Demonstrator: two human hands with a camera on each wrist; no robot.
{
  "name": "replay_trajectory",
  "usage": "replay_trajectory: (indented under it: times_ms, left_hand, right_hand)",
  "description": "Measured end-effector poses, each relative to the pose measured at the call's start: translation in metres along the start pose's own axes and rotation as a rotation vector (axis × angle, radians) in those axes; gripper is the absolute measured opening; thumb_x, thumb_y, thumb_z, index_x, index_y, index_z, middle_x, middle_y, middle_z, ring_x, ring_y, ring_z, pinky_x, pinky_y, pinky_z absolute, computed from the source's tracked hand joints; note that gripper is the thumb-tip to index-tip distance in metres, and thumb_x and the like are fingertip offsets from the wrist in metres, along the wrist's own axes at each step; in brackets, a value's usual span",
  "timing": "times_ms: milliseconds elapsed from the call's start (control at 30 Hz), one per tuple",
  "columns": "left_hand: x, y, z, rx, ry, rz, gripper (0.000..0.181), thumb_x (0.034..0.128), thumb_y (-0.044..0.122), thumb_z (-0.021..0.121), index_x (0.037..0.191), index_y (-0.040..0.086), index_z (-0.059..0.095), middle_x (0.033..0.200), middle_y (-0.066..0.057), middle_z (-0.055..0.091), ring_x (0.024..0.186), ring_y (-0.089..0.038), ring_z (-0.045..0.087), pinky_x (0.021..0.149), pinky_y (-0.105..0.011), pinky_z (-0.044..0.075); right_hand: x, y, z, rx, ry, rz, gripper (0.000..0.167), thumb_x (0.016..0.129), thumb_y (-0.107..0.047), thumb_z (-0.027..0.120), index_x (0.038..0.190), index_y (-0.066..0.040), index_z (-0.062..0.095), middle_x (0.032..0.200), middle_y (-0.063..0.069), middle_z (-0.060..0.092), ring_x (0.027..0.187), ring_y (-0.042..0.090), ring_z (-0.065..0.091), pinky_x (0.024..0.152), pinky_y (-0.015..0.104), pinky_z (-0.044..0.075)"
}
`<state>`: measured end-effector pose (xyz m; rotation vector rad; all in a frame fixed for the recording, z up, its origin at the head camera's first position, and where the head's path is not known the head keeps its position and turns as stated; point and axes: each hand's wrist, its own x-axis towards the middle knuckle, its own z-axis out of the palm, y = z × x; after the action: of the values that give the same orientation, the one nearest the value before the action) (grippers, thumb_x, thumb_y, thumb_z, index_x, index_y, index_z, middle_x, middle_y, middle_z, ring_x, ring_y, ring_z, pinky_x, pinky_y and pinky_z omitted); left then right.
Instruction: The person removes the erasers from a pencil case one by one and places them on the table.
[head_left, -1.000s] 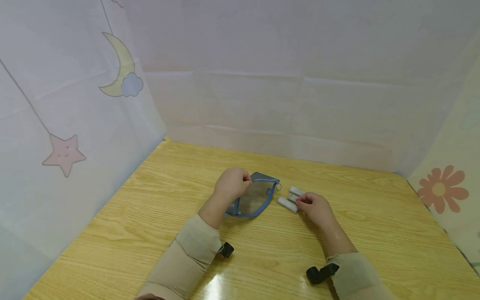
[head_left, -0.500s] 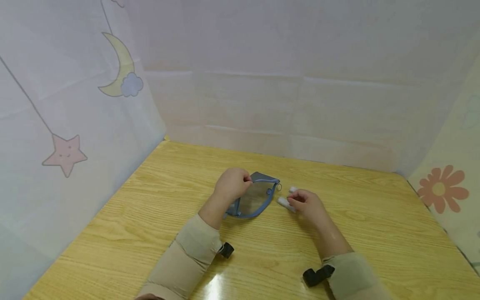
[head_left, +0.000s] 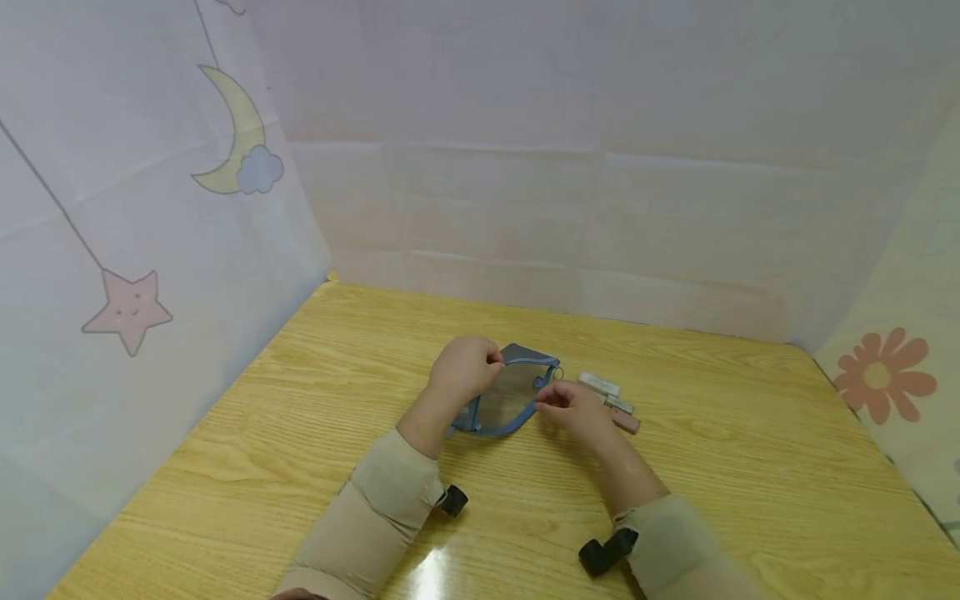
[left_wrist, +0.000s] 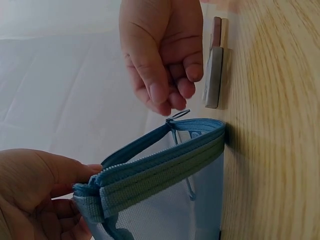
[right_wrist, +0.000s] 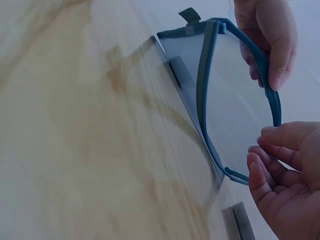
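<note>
My left hand (head_left: 465, 367) grips the top rim of a blue see-through mesh zip pouch (head_left: 517, 400) and holds its mouth wide. The pouch stands on the table with its ring pull (left_wrist: 180, 115) at the far corner. My right hand (head_left: 573, 412) is at the pouch's right side, fingers loosely curled, thumb near the rim; I see nothing in its grasp. Right of it lie a white bar (head_left: 598, 383), a pale greenish bar (head_left: 619, 404) and a pink bar (head_left: 626, 421). In the left wrist view a grey-white bar (left_wrist: 214, 77) lies beyond the pouch.
The yellow wood-grain table (head_left: 750, 467) is glossy and reflects the things on it. Pale cloth (head_left: 487, 200) with printed shapes hangs behind and at the sides. In the right wrist view a dark bar (right_wrist: 182, 72) shows through the pouch.
My right hand has moved left from the bars to the pouch, uncovering the pink bar. The near white bar is now out of sight in the head view. My left hand stays on the rim.
</note>
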<state>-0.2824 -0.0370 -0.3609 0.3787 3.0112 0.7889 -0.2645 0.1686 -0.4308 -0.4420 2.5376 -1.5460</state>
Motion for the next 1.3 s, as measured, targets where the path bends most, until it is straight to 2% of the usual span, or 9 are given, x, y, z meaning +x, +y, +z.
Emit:
replay_trajectory:
  times_ms: [233,500,767,967,1300]
  left_hand:
    - [0.001,0.0,0.0,-0.011,-0.004,0.007,0.012,0.0888,0.019,0.059,0.086,0.017,0.071,0.088,0.004,0.067,0.067,-0.008,0.056,0.061,-0.025,0.047]
    - [0.001,0.0,-0.001,-0.02,0.006,0.017,0.012,0.0881,0.018,0.06,0.087,0.015,0.072,0.087,0.003,0.067,0.068,-0.009,0.056,0.061,-0.025,0.048]
    - [0.001,-0.001,-0.003,-0.027,0.006,0.02,0.012,0.0886,0.021,0.06,0.085,0.016,0.071,0.083,0.004,0.066,0.065,-0.01,0.054,0.058,-0.024,0.045]
    - [0.002,-0.004,-0.002,-0.026,-0.006,0.005,0.012,0.0883,0.023,0.061,0.082,0.019,0.07,0.079,0.006,0.064,0.062,-0.01,0.053,0.055,-0.025,0.044]
    - [0.0,-0.005,-0.005,-0.006,-0.017,-0.008,0.013,0.0887,0.024,0.061,0.088,0.016,0.071,0.084,0.004,0.065,0.067,-0.01,0.054,0.059,-0.026,0.046]
  right_hand:
    - [0.007,-0.008,0.017,-0.03,-0.027,0.001,0.013,0.086,-0.008,0.063,0.097,-0.001,0.065,0.092,0.007,0.063,0.081,0.017,0.059,0.069,0.03,0.049]
    - [0.01,-0.013,0.031,-0.029,-0.037,-0.001,0.012,0.085,-0.009,0.064,0.095,-0.004,0.065,0.087,0.003,0.063,0.078,0.016,0.059,0.066,0.03,0.049]
    - [0.011,-0.015,0.037,-0.02,-0.048,0.009,0.012,0.085,-0.009,0.065,0.095,-0.004,0.066,0.085,0.002,0.063,0.076,0.015,0.058,0.064,0.029,0.049]
    - [0.008,-0.018,0.039,-0.009,-0.07,-0.016,0.013,0.085,-0.01,0.064,0.096,-0.003,0.065,0.085,0.002,0.063,0.076,0.015,0.058,0.064,0.029,0.049]
    - [0.008,-0.018,0.042,-0.009,-0.083,0.001,0.012,0.085,-0.01,0.064,0.096,-0.004,0.065,0.084,0.002,0.063,0.075,0.015,0.058,0.063,0.029,0.049]
